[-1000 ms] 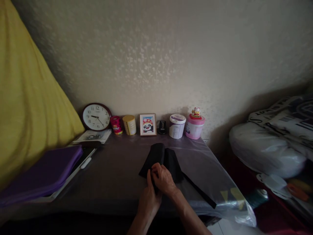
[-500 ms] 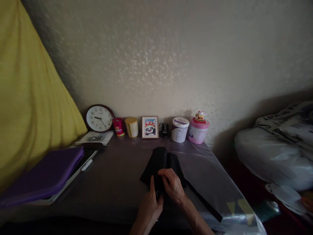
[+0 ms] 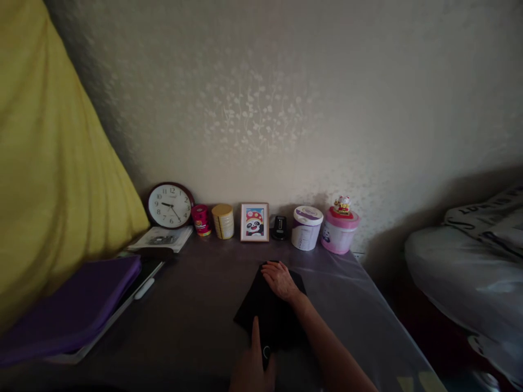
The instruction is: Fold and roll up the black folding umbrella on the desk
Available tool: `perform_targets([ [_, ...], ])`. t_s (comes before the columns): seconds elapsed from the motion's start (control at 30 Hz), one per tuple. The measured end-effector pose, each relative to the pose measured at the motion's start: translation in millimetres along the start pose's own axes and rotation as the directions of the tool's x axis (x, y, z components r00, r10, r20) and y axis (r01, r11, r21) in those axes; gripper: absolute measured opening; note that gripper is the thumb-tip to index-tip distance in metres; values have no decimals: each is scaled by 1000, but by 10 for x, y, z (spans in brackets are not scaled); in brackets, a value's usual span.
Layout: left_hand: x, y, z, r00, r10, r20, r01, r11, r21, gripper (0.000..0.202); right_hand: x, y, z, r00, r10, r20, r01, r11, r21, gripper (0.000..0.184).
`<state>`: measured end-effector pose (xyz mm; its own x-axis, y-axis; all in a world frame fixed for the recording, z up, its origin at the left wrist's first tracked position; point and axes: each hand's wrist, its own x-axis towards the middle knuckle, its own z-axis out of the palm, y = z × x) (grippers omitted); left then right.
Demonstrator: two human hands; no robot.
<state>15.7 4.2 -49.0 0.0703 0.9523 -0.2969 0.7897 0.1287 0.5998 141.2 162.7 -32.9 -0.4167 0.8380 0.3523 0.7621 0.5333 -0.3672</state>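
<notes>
A folded black cloth (image 3: 261, 307) lies on the dark table (image 3: 192, 316) in front of me. My right hand (image 3: 279, 279) rests flat on the cloth's far end, fingers stretched out toward the wall. My left hand (image 3: 254, 365) presses on the cloth's near edge at the bottom of the view, with one finger pointing forward; its other fingers are mostly out of sight.
Along the wall stand a round clock (image 3: 170, 204), a red tin (image 3: 201, 220), a yellow tin (image 3: 223, 221), a framed panda picture (image 3: 254, 222), a white tub (image 3: 306, 227) and a pink tub (image 3: 339, 231). A purple folder (image 3: 69, 307) lies at left, a yellow curtain (image 3: 49, 179) beside it, bagged bundles (image 3: 466, 272) at right.
My right hand slid forward from the cloth's near end to its far end, flattening out. The view tilted up and the left hand dropped toward the bottom edge.
</notes>
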Motion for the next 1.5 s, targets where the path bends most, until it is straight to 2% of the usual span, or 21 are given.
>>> perform_targets([
  [0.1,49,-5,16,999,-34,32,34,999,14,74,166,147,24,990,134,-42,-133,991,29,24],
  [0.2,90,-23,28,998,-24,64,24,1000,9,76,173,329,-22,952,285,-113,-280,958,59,27],
  [0.33,77,-20,11,996,-30,82,26,999,43,73,-168,622,-194,843,493,-214,-480,870,113,32],
  [0.43,36,-2,-17,998,-10,58,8,999,40,70,-538,731,-285,765,603,-225,-574,797,185,36],
  [0.53,2,9,-43,998,20,56,-23,999,36,69,-788,682,-295,749,634,-191,-587,769,252,39],
  [0.67,-21,18,-66,998,41,54,-43,998,37,68,-882,494,-301,752,641,-156,-544,737,402,39],
  [0.77,-32,31,-76,998,24,61,-26,999,29,67,-907,355,-329,702,691,-171,-524,664,533,40],
  [0.83,-38,37,-78,997,28,69,-29,999,17,67,-947,281,-322,686,709,-163,-523,637,567,43],
  [0.97,-28,5,-74,998,48,52,-48,999,-12,67,-1075,215,-218,690,711,-138,-558,643,526,43],
  [1.07,1,-70,-78,996,88,32,-83,990,-114,65,-1167,242,-148,678,718,-159,-611,670,422,36],
  [1.2,37,-181,-91,994,106,3,-101,951,-291,61,-1239,233,-187,703,701,-123,-670,710,217,35],
  [1.27,46,-211,-87,995,102,1,-96,941,-323,61,-1236,158,-249,724,669,-165,-669,741,67,34],
  [1.37,51,-219,-71,994,110,-9,-107,940,-323,61,-1164,5,-327,821,523,-228,-551,831,-74,28],
  [1.43,51,-206,-65,993,114,-15,-113,944,-311,61,-1065,-58,-330,909,386,-157,-398,915,-59,28],
  [1.5,47,-186,-71,993,118,-21,-119,948,-296,61,-928,-48,-293,956,288,-64,-290,956,-33,31],
])
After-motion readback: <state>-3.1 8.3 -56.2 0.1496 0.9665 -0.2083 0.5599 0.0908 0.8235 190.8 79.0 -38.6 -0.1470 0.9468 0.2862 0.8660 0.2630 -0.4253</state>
